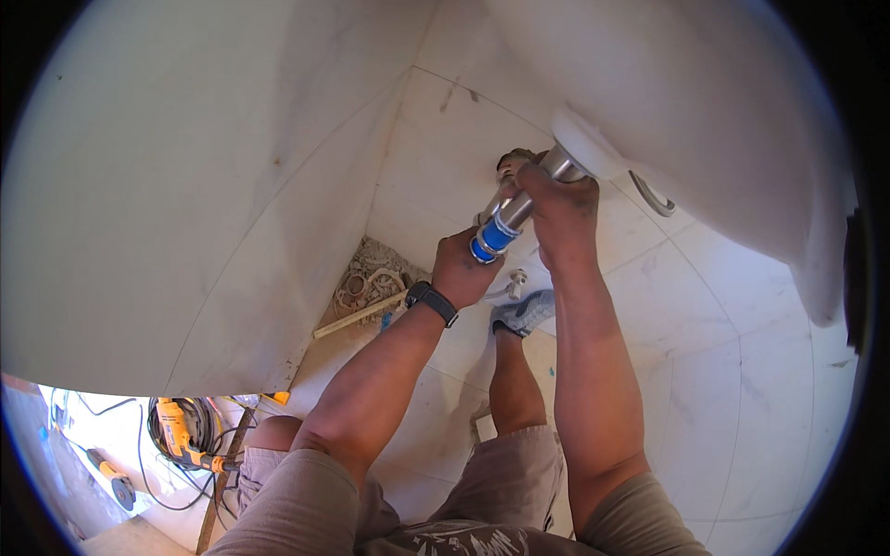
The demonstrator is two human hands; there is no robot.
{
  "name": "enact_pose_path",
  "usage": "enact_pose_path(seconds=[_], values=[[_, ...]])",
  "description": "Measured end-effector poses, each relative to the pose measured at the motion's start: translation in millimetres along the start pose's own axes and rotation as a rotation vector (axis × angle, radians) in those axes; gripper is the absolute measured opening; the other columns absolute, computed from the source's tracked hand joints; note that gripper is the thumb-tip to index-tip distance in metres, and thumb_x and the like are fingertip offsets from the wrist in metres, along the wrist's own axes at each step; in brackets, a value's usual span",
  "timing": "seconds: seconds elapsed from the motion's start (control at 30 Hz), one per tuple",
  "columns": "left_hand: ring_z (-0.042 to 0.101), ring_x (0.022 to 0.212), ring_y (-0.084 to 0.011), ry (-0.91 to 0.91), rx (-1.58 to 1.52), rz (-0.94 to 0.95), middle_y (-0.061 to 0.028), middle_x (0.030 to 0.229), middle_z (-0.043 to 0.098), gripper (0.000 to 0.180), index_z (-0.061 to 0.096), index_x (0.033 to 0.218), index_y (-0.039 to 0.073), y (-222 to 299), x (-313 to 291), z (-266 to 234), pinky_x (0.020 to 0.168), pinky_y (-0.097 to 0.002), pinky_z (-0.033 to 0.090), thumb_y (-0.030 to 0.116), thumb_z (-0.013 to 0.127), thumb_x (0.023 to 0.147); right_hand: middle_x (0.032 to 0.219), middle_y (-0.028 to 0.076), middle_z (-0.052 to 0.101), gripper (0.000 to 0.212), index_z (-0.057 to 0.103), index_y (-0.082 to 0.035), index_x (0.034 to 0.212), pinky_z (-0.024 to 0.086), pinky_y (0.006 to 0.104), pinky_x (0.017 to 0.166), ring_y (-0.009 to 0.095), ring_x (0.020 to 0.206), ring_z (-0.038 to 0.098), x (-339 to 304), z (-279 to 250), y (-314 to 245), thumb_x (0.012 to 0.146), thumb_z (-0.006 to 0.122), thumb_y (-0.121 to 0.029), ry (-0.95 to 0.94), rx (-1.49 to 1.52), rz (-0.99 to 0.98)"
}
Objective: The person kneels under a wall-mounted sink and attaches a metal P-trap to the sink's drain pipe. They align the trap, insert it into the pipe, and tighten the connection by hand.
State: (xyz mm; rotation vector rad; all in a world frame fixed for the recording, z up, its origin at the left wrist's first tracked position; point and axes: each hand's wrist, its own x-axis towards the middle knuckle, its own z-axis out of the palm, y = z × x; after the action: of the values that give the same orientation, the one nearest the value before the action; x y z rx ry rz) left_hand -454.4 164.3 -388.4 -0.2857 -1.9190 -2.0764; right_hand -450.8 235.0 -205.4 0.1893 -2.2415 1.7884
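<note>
The left hand [470,273] is grasping the near end of the pipe [516,215]; the right hand [565,208] is clasping its far part. The pipe is slanting rightward toward the basin [691,120].

The pipe [516,212] is silver with a blue band [499,235].

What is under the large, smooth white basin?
A white round collar and a silver metal tube with a blue band, right hand around it, left hand at its lower end. Hands cover part of the tube.
</note>
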Motion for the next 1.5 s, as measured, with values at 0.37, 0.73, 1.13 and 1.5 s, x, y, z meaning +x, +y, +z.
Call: enact_pose_path(seconds=[0.37, 0.73, 1.13, 1.5], values=[[0.073, 0.076, -0.0181, -0.064, 0.04, 0.013, -0.0121, 0.083, 0.076, 0.027, 0.071, 0.1, -0.002, 7, 5, -7, 0.073, -0.0349, 0.057, 0.016, 0.082, 0.085, 0.082, 0.012, 0.071, 0.014, 0.068, 0.004, 0.092, 0.055, 0.0331, 0.066, 0.019, 0.071, 0.071, 0, 0, 1, 0.084, 0.071, -0.008, 0.01, -0.001, 0.01], [0.074, 0.085, -0.0396, 0.003, 0.071, -0.027, -0.021, 0.089, 0.076, 0.028, 0.072, 0.096, 0.0, 22, 10, -1, 0.076, -0.0449, 0.059, 0.023, 0.081, 0.082, 0.083, 0.011, 0.071, 0.015, 0.067, 0.003, 0.095, 0.055, 0.0341, 0.069, 0.019, 0.074, 0.072, -1, 0, -3, 0.084, 0.069, -0.008, -0.012, -0.027, 0.009], [0.072, 0.078, -0.026, -0.069, 0.101, -0.047, -0.0169, 0.089, 0.075, 0.036, 0.07, 0.105, 0.001, 10, -4, -12, 0.074, -0.04, 0.056, 0.024, 0.084, 0.081, 0.085, 0.007, 0.069, 0.036, 0.067, 0.0, 0.1, 0.053, 0.0324, 0.069, 0.015, 0.077, 0.065, -2, -7, 13, 0.083, 0.087, -0.024, -0.02, 0.04, -0.044], [0.068, 0.104, -0.0264, -0.203, 0.358, 0.086, -0.0143, 0.115, 0.072, 0.051, 0.064, 0.128, 0.003, -11, 7, -24, 0.091, -0.0412, 0.053, 0.033, 0.078, 0.09, 0.156, 0.032, 0.036, 0.091, 0.026, 0.007, 0.156, 0.017, 0.071, 0.12, 0.049, 0.151, 0.026, -93, 16, 32, 0.09, 0.075, -0.033, 0.163, -0.538, -0.128]])
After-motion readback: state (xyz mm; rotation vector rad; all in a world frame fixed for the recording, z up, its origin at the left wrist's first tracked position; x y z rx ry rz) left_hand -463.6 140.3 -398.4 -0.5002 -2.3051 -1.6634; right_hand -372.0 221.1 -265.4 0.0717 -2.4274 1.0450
